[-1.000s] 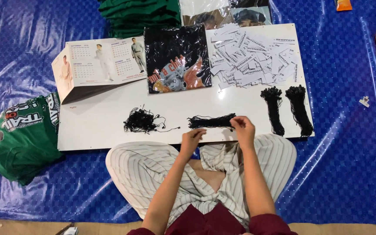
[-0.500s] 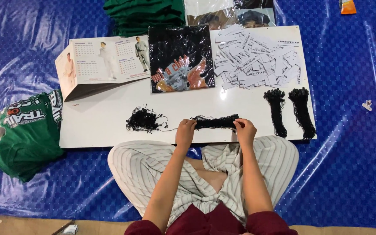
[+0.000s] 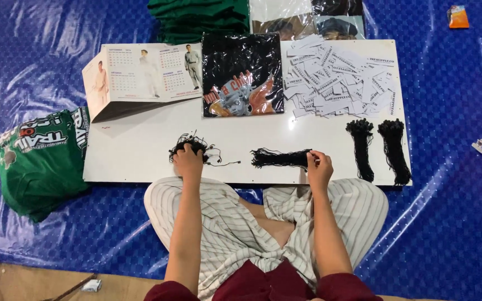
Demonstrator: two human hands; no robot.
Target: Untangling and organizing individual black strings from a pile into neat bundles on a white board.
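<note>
Head view: left hand [image 3: 188,162] covering tangled strings [image 3: 188,146].

Looking down, we see our left hand [image 3: 188,161] resting on a loose tangle of black strings [image 3: 192,146] on the white board [image 3: 135,147]. Our right hand [image 3: 319,165] pinches one end of a straight black string bundle [image 3: 279,158]. Paper tags [image 3: 338,78] and two more string bundles [image 3: 377,147] lie beyond it.
</note>
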